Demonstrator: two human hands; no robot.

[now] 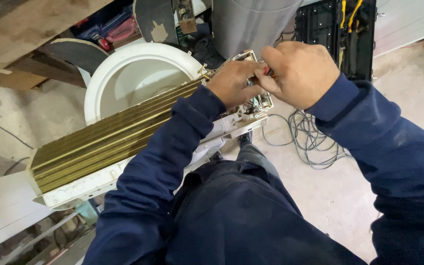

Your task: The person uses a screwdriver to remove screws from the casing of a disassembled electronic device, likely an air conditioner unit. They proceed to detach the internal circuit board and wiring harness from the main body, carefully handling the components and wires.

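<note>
A long air-conditioner indoor unit (104, 142) with gold-coloured fins and a white plastic base lies tilted across my lap, resting over a white round tub. My left hand (231, 81) grips the unit's right end, where wiring and a small white electrical housing (251, 110) show. My right hand (298, 71) is closed around a small tool with a red-and-black handle (267, 73), held against that same end. The tool's tip is hidden between my hands. Both arms wear dark blue sleeves.
A white round tub (138, 73) sits behind the unit. A grey cylinder (251, 22) and an open black tool case (337, 34) stand at the back. Grey cables (310, 140) coil on the concrete floor. Wooden boards (20, 34) lie at upper left.
</note>
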